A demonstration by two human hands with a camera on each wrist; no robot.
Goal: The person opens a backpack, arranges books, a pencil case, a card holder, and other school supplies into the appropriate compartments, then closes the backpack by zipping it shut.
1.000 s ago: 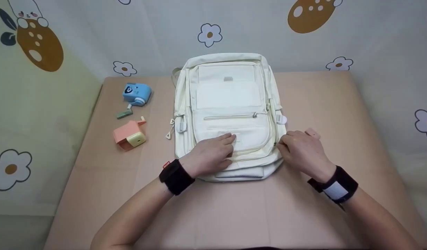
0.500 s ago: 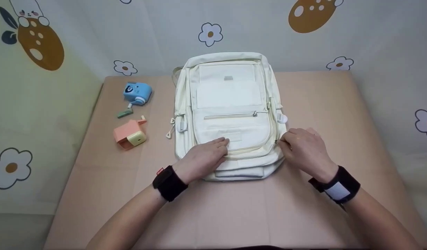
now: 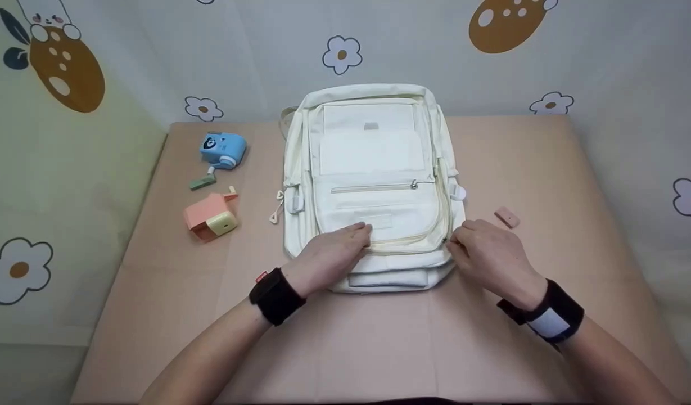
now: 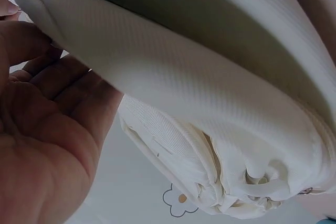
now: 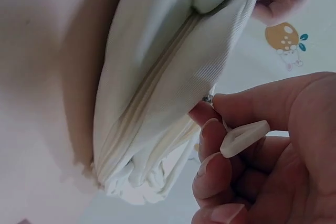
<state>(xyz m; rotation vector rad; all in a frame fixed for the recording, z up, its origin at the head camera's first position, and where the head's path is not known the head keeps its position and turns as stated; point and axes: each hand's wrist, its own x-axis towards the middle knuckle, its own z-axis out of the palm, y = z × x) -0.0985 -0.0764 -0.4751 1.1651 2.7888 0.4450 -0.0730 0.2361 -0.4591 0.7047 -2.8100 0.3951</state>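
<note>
A cream backpack lies on the table with its front facing up. Across its lower front rests my left hand, fingers laid out on the fabric. In the left wrist view its palm faces the bag's edge. At the lower right corner my right hand pinches a zipper pull on the side zipper. The right wrist view shows the small zipper slider between thumb and index finger, and the pull's pale loop-shaped tab hanging against the fingers.
Left of the bag lie a blue crank sharpener, a small green block and a pink house-shaped sharpener. A small pink block lies beyond my right hand. Patterned curtains surround the table.
My right hand has moved down the bag's right side with the zipper pull, uncovering the pink block. My left hand shifted slightly left and down, then stayed on the bag.
</note>
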